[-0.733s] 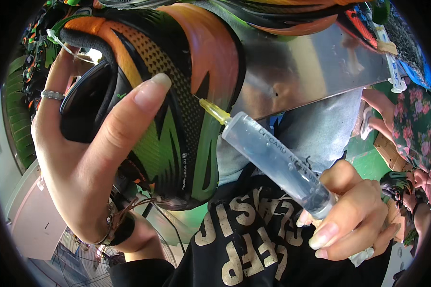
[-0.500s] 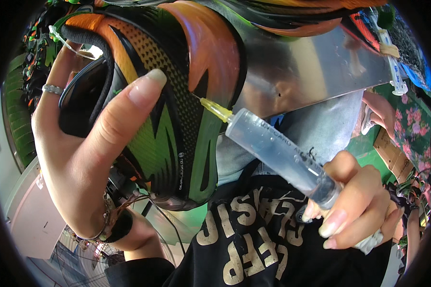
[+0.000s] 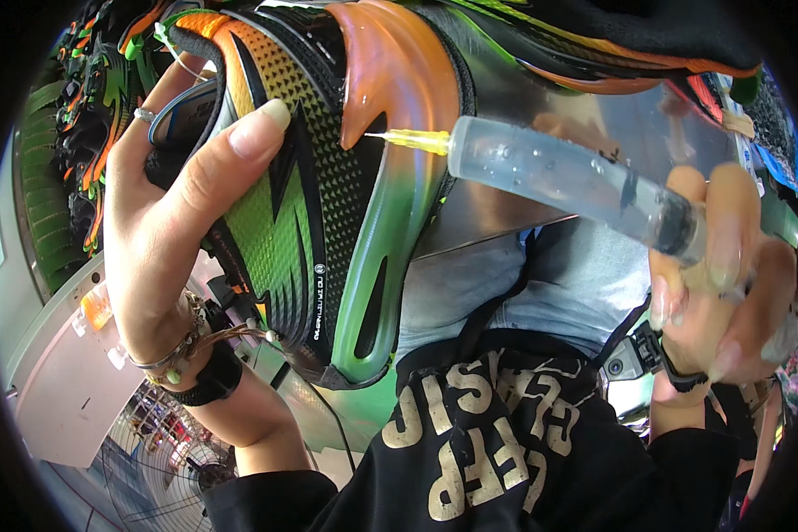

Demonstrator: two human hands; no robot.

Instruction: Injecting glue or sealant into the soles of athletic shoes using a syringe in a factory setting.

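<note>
My left hand (image 3: 182, 213) grips a sports shoe (image 3: 328, 177) coloured black, green and orange, holding it up close with the thumb across its textured side. My right hand (image 3: 727, 284) holds a clear plastic syringe (image 3: 559, 177) filled with a clear gel. Its yellow-hubbed needle points left and its tip touches the shoe's orange trim near the upper middle. The fingers wrap the syringe's plunger end. My left hand wears a ring, and bracelets and a black band sit at the wrist.
More green and orange shoes (image 3: 89, 133) hang in rows at the upper left. A shiny metal panel (image 3: 576, 142) lies behind the syringe. A round wire fan (image 3: 164, 452) sits at the lower left. My black printed top (image 3: 488, 443) fills the lower middle.
The shoe and the syringe have both risen and come nearer. The needle has swung from slanting up-left to nearly level, and its tip now meets the orange trim.
</note>
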